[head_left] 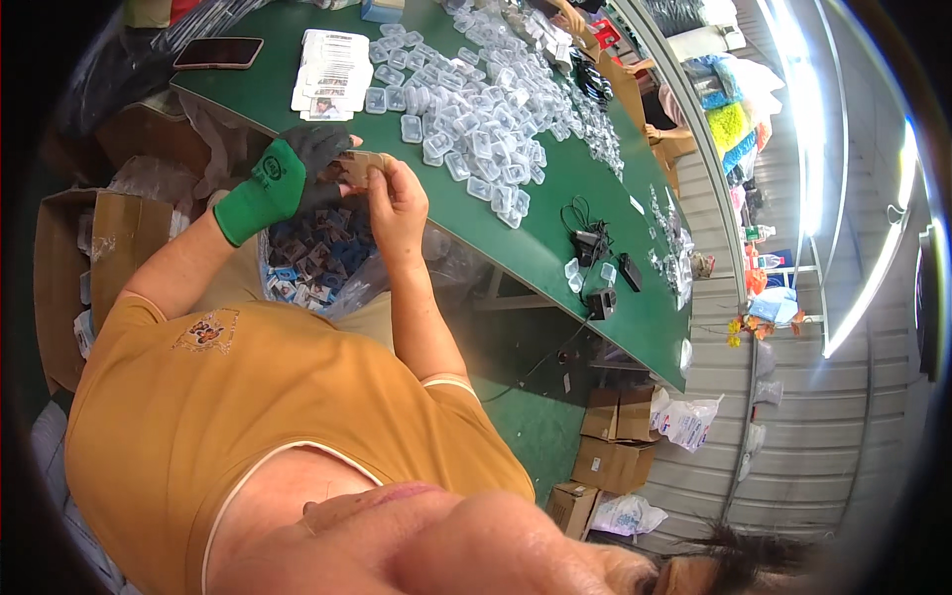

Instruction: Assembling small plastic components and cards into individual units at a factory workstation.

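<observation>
My left hand (297,177), in a green and black glove, is closed on one side of a small flat brown piece (361,169) like a card. Bare, my right hand (399,206) pinches the same piece from the other side between thumb and fingers. Both hands are just off the edge of the green table (476,233). Below them, a clear plastic bag (359,290) holds many small printed pieces, some blue and white. A stack of white printed cards (332,77) lies on the table beyond my left hand.
Many clear plastic cases (486,119) are heaped across the table. A phone (218,54) lies at its left corner, and black adapters with cables (592,243) lie to the right. An open cardboard box (129,238) stands at my left. Other people's hands (654,132) show across the table.
</observation>
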`<state>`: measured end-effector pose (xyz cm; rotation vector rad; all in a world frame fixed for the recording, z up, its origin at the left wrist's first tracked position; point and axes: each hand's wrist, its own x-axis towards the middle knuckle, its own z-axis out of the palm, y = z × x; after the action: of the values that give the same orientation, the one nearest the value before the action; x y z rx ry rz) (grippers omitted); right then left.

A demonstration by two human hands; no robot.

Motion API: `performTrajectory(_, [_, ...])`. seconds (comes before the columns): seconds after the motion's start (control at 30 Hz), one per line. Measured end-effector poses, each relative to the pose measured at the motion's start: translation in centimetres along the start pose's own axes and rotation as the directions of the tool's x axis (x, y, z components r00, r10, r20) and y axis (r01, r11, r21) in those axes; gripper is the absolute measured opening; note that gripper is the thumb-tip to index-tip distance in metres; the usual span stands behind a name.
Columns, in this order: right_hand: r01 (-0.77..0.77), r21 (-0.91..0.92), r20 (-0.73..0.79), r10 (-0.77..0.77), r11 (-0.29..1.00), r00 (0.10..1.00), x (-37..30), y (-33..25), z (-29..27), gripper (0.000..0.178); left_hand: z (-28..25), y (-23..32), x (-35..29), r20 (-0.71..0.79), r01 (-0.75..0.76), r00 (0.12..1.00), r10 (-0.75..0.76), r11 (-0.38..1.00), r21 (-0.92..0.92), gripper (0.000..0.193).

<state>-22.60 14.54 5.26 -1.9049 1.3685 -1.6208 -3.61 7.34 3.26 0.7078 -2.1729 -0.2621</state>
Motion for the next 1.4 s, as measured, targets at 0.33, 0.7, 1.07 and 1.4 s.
performTrajectory(0.33, [-0.155,0.085,0.088,0.147,0.984,0.985,0.1,1.3,0.8,0.015,0.0,-1.3,-1.4,-0.054,0.007,0.999,-0.006,1.000,0.020,0.067])
performTrajectory(0.7, [0.192,-0.630,0.142,-0.131,0.753,0.981,5.7,7.0,-2.3,0.036,1.6,-1.5,-4.0,0.155,0.463,0.882,-0.446,0.752,-0.468,0.054])
performTrajectory(1.07, [0.309,-0.679,0.336,-0.092,0.666,0.937,-2.3,6.1,-0.2,0.050,5.0,-2.9,-6.5,0.161,0.452,0.888,-0.431,0.749,-0.484,0.074])
performTrajectory(1.4, [-0.293,0.546,0.026,0.334,0.785,0.942,-1.7,5.0,-3.0,0.052,5.0,-1.5,-6.6,0.093,0.392,0.917,-0.387,0.838,-0.379,0.064])
